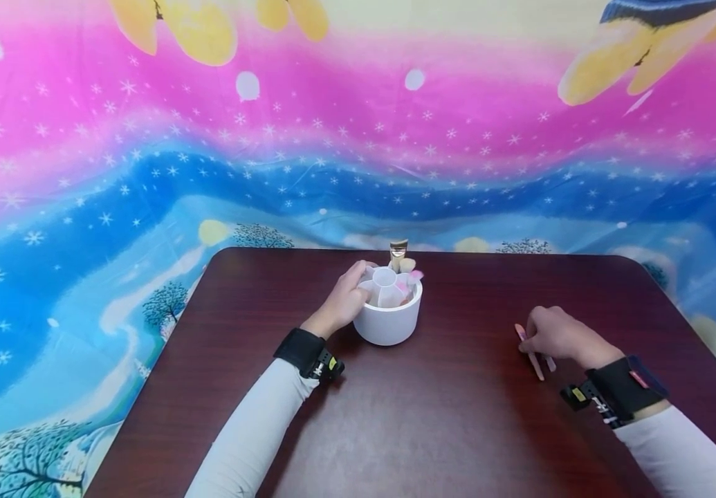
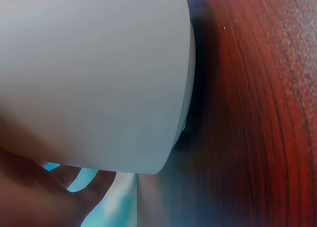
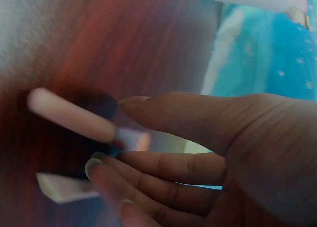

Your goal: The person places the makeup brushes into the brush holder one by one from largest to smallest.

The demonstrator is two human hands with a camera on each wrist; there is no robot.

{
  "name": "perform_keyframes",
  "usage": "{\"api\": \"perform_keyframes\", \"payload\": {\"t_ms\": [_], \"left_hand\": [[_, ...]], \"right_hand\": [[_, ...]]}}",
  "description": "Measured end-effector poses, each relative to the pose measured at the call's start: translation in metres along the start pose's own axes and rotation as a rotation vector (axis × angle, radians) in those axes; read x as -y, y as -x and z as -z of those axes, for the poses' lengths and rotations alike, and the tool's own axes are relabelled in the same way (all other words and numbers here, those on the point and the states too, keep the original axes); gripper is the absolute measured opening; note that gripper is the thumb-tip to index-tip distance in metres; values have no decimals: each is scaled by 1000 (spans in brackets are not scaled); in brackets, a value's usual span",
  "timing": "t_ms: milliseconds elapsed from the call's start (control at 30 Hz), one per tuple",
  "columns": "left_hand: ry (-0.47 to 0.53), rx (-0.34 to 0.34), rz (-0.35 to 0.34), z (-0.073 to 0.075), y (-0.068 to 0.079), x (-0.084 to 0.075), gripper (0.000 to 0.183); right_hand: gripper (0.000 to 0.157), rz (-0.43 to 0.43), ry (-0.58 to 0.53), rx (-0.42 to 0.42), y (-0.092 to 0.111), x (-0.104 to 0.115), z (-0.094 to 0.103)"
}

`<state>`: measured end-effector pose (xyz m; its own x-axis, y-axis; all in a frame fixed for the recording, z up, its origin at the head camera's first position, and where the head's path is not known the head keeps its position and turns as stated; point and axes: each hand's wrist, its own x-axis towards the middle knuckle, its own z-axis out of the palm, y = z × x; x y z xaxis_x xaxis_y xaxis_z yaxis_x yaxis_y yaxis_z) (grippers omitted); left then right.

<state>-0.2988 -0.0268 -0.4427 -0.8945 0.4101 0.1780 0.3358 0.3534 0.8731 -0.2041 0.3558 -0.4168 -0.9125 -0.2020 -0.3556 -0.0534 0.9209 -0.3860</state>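
Note:
My left hand (image 1: pixel 348 294) grips the left rim of a round white holder (image 1: pixel 387 325), its fingers over the edge. Inside the holder are white cup-like compartments (image 1: pixel 385 278) and several makeup brushes (image 1: pixel 407 265). The left wrist view is mostly filled by the holder's smooth wall (image 2: pixel 94 78). At the right, my right hand (image 1: pixel 560 335) reaches down over a slim makeup brush with a pink handle (image 3: pixel 72 115). Thumb and fingers stand apart on either side of this brush. A second pale pink, flat-ended piece (image 3: pixel 67 187) lies beside it, partly hidden by the fingertips.
Both arms reach over a dark red-brown wooden table (image 1: pixel 432 422). Behind it hangs a colourful cloth (image 1: pixel 345 138) with snowflakes and trees. A gold-banded brush (image 1: pixel 398 250) stands up at the back of the holder, near the table's far edge.

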Motion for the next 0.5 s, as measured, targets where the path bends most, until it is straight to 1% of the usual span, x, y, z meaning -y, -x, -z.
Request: {"api": "perform_keyframes", "payload": {"t_ms": [67, 133, 233, 400, 500], "left_hand": [[-2, -1, -3, 0, 0, 1, 46], [-5, 1, -4, 1, -1, 2, 45], [-6, -1, -1, 1, -1, 3, 47], [-5, 3, -1, 0, -1, 4, 47], [-13, 1, -1, 1, -1, 5, 47]], "right_hand": [[12, -21, -25, 18, -1, 2, -4], [10, -36, -38, 18, -3, 6, -8], [11, -25, -36, 11, -5, 12, -12], [18, 39, -20, -8, -4, 25, -11], [14, 110, -22, -35, -3, 35, -3]]}}
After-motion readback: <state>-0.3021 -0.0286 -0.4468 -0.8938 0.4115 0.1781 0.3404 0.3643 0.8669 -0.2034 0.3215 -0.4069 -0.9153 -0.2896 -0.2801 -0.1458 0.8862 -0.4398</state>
